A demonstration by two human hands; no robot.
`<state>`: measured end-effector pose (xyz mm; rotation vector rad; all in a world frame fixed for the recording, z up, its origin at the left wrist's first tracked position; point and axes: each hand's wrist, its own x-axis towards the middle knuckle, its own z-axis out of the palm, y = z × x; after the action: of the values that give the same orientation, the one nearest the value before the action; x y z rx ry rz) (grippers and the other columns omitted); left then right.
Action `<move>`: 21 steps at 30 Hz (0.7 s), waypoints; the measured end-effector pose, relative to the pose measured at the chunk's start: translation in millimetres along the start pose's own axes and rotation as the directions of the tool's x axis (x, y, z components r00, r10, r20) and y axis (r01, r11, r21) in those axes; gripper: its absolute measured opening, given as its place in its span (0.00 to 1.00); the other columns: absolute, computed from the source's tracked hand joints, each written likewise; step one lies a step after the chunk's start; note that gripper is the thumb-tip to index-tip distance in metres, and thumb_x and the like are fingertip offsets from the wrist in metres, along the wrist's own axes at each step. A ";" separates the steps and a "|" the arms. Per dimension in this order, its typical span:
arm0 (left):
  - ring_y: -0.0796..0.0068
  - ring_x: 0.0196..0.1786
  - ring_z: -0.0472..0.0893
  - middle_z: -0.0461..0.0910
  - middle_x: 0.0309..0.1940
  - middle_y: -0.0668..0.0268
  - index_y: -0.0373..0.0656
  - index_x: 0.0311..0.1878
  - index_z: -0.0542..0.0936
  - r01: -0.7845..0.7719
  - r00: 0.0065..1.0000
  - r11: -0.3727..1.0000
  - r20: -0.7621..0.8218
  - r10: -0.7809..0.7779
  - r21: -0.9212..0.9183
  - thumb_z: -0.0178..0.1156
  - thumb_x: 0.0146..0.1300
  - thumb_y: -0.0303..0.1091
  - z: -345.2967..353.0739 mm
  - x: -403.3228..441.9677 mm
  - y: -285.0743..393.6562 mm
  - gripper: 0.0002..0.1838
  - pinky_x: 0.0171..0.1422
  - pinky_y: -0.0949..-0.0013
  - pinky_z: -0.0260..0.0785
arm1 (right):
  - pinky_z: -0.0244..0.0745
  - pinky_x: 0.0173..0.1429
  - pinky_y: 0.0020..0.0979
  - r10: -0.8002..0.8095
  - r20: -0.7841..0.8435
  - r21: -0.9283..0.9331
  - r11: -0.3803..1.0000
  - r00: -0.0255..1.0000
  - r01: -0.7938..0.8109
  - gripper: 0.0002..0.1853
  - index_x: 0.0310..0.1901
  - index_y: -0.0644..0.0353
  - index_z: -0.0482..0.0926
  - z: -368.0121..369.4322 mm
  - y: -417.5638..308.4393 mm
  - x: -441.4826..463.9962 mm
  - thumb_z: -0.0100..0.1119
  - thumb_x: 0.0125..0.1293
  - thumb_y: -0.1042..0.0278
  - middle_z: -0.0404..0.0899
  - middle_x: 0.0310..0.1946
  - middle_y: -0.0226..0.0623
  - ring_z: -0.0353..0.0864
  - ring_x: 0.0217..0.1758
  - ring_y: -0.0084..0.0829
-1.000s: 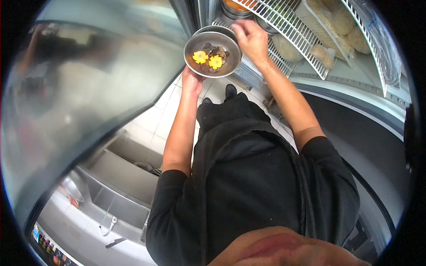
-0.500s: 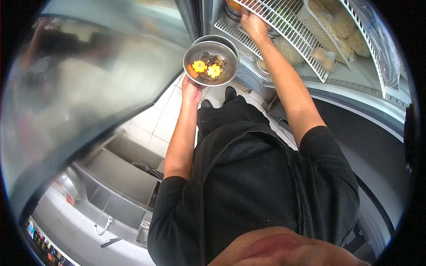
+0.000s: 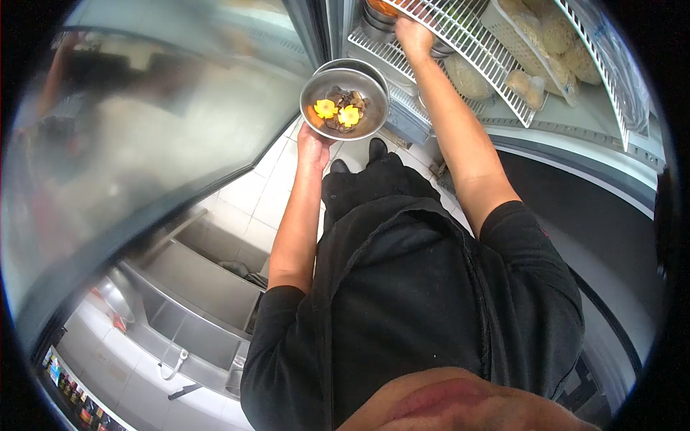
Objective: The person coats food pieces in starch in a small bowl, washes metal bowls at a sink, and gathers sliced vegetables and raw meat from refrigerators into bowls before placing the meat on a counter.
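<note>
My left hand (image 3: 313, 149) is closed on a steel bowl (image 3: 377, 104) from its near side, most of its fingers hidden below. Inside lie two yellow flower-shaped slices (image 3: 349, 116), dark brown shrivelled pieces (image 3: 335, 129) and something orange at the left. A second metal bowl (image 3: 366, 66) shows just behind and under the first. My right hand (image 3: 415, 39) reaches into the refrigerator, beside stacked round metal containers (image 3: 376, 30), the upper one with orange contents. Its fingers are out of sight, so I cannot tell whether they grip anything.
White wire shelves (image 3: 471, 54) hold a plastic basket (image 3: 528, 50) with bagged pale food and a small bag (image 3: 526, 88). The glass door (image 3: 165, 122) stands ajar on the left. A steel sink unit (image 3: 194, 280) is at lower left, above the tiled floor (image 3: 248, 194).
My right hand has shifted slightly down and right beside the metal containers. The bowl in my left hand is a little further right in view; its contents look the same.
</note>
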<state>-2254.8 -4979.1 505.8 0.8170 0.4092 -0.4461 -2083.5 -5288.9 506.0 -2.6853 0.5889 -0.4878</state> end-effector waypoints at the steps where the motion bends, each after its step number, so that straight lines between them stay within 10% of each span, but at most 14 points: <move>1: 0.64 0.48 0.83 0.79 0.52 0.58 0.41 0.60 0.72 0.002 1.000 1.000 -0.002 -0.002 0.002 0.53 0.70 0.32 0.3 2.2 -0.3 0.17 0.46 0.58 0.84 | 0.76 0.43 0.51 0.068 0.196 -0.078 0.996 0.978 -0.054 0.13 0.43 0.59 0.81 14.1 9.9 2.4 0.49 0.65 0.63 0.82 0.37 0.55 0.82 0.35 0.51; 2: 0.64 0.48 0.83 0.79 0.52 0.58 0.42 0.60 0.72 0.000 1.000 1.000 0.001 0.000 0.003 0.52 0.70 0.32 0.6 2.2 -0.1 0.17 0.45 0.58 0.84 | 0.74 0.32 0.53 -0.053 -0.058 -0.092 0.995 0.997 0.048 0.15 0.37 0.57 0.81 39.2 24.6 6.2 0.42 0.66 0.62 0.82 0.28 0.51 0.80 0.24 0.50; 12: 0.64 0.49 0.83 0.78 0.53 0.59 0.46 0.61 0.72 0.023 1.000 1.000 -0.002 -0.023 0.001 0.52 0.71 0.35 3.5 2.6 1.3 0.17 0.45 0.58 0.84 | 0.75 0.29 0.48 0.077 -0.092 0.173 0.983 0.993 -0.060 0.14 0.37 0.57 0.81 28.6 12.5 8.2 0.44 0.66 0.63 0.81 0.26 0.50 0.81 0.26 0.46; 16: 0.63 0.49 0.83 0.78 0.53 0.59 0.45 0.61 0.72 0.031 1.000 1.000 -0.005 -0.031 0.002 0.52 0.71 0.36 3.2 4.0 -0.2 0.17 0.45 0.58 0.84 | 0.76 0.30 0.52 -0.085 -0.084 -0.296 0.953 0.993 0.056 0.13 0.34 0.56 0.83 51.6 21.1 5.6 0.47 0.63 0.62 0.82 0.26 0.49 0.82 0.26 0.47; 19: 0.63 0.50 0.83 0.78 0.53 0.59 0.45 0.61 0.72 0.044 0.999 0.998 0.023 -0.043 -0.045 0.52 0.71 0.36 2.2 3.8 1.2 0.17 0.45 0.57 0.84 | 0.76 0.33 0.51 0.028 0.010 -0.181 0.983 1.000 -0.025 0.14 0.35 0.57 0.82 40.0 11.7 3.3 0.47 0.64 0.62 0.82 0.28 0.51 0.82 0.29 0.51; 20: 0.62 0.52 0.81 0.76 0.56 0.58 0.43 0.62 0.70 0.039 0.999 0.999 0.031 -0.039 0.005 0.51 0.71 0.38 2.2 3.0 1.3 0.20 0.48 0.57 0.82 | 0.75 0.38 0.51 0.284 -0.229 0.297 0.931 0.931 -0.211 0.16 0.36 0.58 0.82 22.7 -11.8 -5.1 0.45 0.66 0.58 0.82 0.31 0.53 0.81 0.34 0.56; 21: 0.61 0.55 0.80 0.74 0.58 0.58 0.41 0.64 0.68 0.033 0.999 0.998 0.040 -0.035 0.056 0.50 0.71 0.41 2.4 2.0 1.6 0.22 0.51 0.56 0.81 | 0.74 0.40 0.50 0.251 -0.260 0.325 0.932 0.932 -0.161 0.17 0.37 0.58 0.82 9.8 -24.3 -9.1 0.45 0.67 0.56 0.82 0.32 0.54 0.81 0.36 0.57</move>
<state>-2251.9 -4980.5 507.2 0.8541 0.3751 -0.5068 -2079.3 -5261.5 504.8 -2.2468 0.8029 -0.8556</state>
